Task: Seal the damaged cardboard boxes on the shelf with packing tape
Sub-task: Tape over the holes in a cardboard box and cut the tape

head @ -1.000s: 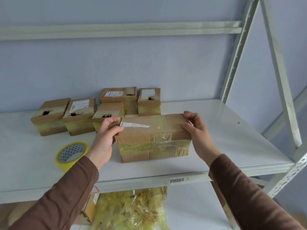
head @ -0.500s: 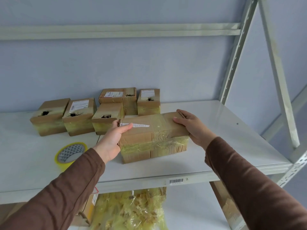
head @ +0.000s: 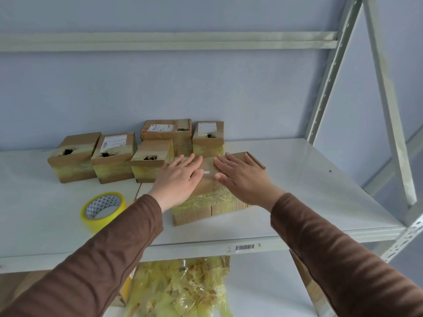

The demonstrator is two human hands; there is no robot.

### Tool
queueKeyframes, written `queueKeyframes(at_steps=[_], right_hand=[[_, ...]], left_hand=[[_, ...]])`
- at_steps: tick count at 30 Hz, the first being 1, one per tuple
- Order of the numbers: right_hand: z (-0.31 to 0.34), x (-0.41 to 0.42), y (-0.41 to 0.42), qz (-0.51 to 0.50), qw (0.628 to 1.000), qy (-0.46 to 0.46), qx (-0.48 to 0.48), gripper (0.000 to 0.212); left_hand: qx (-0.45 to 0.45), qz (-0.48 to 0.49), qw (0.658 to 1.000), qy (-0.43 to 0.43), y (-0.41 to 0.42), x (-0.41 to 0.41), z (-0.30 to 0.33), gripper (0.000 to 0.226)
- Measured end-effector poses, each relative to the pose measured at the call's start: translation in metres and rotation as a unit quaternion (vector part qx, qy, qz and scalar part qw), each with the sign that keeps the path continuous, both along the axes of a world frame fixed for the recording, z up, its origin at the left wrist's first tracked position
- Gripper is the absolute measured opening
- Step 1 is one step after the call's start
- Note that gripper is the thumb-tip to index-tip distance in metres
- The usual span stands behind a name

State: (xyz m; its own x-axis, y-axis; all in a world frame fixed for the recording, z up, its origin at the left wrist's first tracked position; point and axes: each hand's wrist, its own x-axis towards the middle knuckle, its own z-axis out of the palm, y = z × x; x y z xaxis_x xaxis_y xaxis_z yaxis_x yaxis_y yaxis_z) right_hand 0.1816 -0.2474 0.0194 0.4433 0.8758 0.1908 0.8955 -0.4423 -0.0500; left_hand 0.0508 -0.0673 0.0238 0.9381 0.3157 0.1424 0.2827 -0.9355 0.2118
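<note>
Both hands lie flat on top of the front box point(head: 206, 208), fingers straight and slightly spread, palms down, gripping nothing. The left hand point(head: 179, 179) covers the left half of the lid; the right hand point(head: 240, 177) covers the right half, and a narrow strip of lid with a scrap of white label shows between them. Brown sleeves point(head: 332, 252) run back from both wrists toward the near edge.

The box sits on the white shelf point(head: 309, 191), near its front edge and a little right of middle. Its facing side is banded with glossy yellowish tape, and its far right corner pokes out past the right hand.

Just left of it, apart from the box, a tape roll point(head: 103, 210) lies flat on the shelf, yellow round the rim with a patterned core.

Behind the hands stand five smaller boxes. Three form a row at the left: one point(head: 73, 159), a second point(head: 114, 159) with a printed label, and a third point(head: 151, 164), each with a dark ragged hole in its top. Further back sit a wider labelled one point(head: 167, 132) and a narrow one point(head: 208, 139), also torn on top. The third box's right side is touching or nearly touching the left hand's fingers; I cannot tell which.

A barcode sticker point(head: 245, 247) is on the shelf's front lip. Below, a bundle of crumpled yellow film point(head: 180, 289) shows on the lower level. Grey steel uprights point(head: 329, 72) rise at the right against a pale blue wall.
</note>
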Motion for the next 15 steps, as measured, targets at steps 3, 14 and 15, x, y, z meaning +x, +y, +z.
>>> queueKeyframes(at_steps=[3,14,15], right_hand=[[0.001,0.002,-0.003,0.008,0.997,0.065,0.043,0.077],[-0.009,0.028,-0.035,-0.149,0.727,0.540,0.397,0.062],[-0.014,0.024,-0.035,-0.147,0.710,0.547,0.417,0.062]], left_hand=[[-0.136,0.005,0.984,-0.117,-0.002,-0.007,-0.003,0.058],[-0.627,0.096,0.734,-0.242,0.012,-0.036,-0.009,0.076],[-0.624,0.089,0.729,-0.267,0.011,-0.036,-0.011,0.062]])
